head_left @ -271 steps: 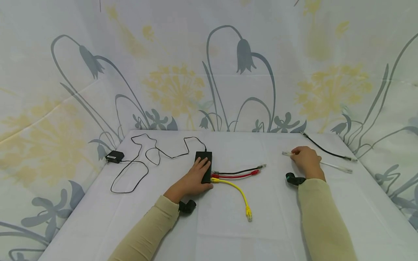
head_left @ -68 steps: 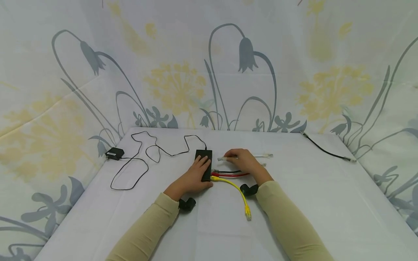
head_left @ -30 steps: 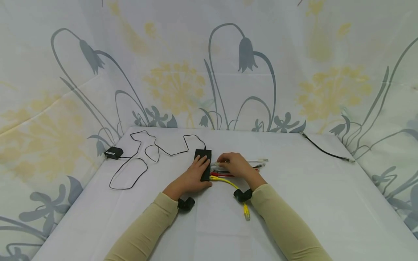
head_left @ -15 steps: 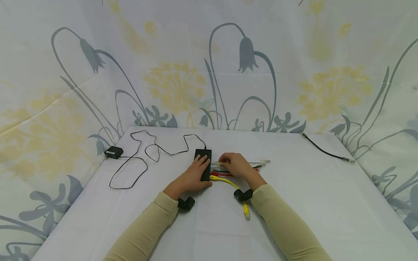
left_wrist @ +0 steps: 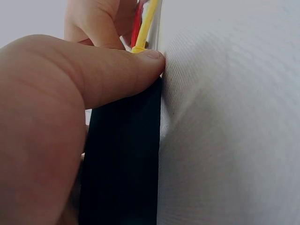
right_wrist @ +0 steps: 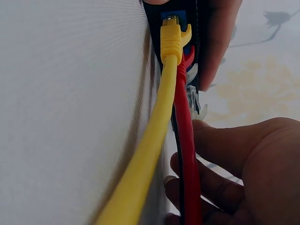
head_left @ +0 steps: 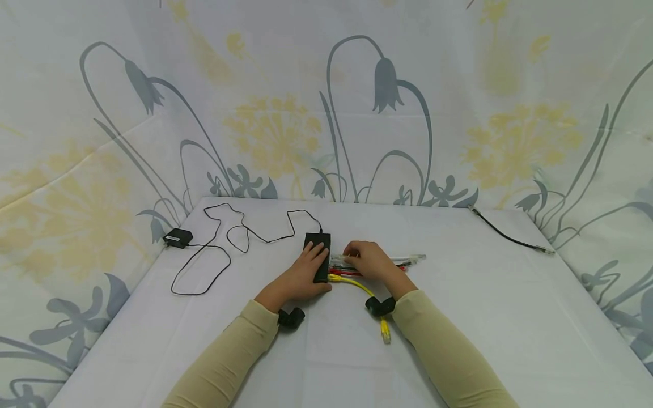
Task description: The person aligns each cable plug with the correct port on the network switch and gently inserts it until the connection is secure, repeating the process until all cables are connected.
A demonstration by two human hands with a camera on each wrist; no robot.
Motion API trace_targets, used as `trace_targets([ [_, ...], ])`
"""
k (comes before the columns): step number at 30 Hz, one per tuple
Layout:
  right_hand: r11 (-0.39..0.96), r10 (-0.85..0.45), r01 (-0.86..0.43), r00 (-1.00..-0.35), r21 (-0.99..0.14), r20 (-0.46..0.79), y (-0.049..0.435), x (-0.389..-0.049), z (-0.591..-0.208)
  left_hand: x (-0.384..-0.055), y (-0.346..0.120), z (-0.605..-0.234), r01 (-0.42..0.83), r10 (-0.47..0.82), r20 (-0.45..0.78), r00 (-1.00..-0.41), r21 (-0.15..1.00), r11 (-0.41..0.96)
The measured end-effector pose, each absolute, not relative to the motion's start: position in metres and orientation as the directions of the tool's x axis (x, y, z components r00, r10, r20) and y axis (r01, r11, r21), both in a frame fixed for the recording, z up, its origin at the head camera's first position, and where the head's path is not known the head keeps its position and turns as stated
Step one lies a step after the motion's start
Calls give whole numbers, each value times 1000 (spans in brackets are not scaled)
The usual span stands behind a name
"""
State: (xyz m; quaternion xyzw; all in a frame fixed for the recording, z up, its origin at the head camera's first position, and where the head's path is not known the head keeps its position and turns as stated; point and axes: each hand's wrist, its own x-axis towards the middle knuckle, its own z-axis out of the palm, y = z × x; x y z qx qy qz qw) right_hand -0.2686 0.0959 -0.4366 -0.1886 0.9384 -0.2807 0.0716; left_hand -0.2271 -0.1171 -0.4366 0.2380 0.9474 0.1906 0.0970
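Observation:
My left hand (head_left: 301, 279) grips a small black network switch (head_left: 317, 239), its fingers over the top and the thumb (left_wrist: 150, 58) along the near end. Just right of it, my right hand (head_left: 369, 260) pinches a white Ethernet cable (head_left: 408, 258) near one plug. In the right wrist view that clear plug (right_wrist: 193, 98) lies close to the switch's ports; whether it is inside one, I cannot tell. Yellow (head_left: 357, 283) and red (head_left: 347, 273) cables are plugged into the same side. A black cable (head_left: 405, 263) runs beside the red one, partly hidden by my right hand.
A thin black cord (head_left: 270, 242) loops over the white tablecloth (head_left: 331, 362) from the switch to a power adapter (head_left: 178, 238) at the left. Another short black Ethernet cable (head_left: 510, 233) lies at the back right. Flower-patterned cloth (head_left: 357, 141) rises behind the table.
My right hand has carried the white cable from the right side of the table to the switch. Over the last half second its free end shifted slightly rightward and nearer. My left hand stayed put.

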Motion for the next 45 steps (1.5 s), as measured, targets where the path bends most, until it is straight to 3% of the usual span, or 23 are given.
trace_targets([
  [45,746,-418,-331,-908,-578,-18,93,-261,-437,-225,-118,-436,435,505,-70,-860,417,798],
])
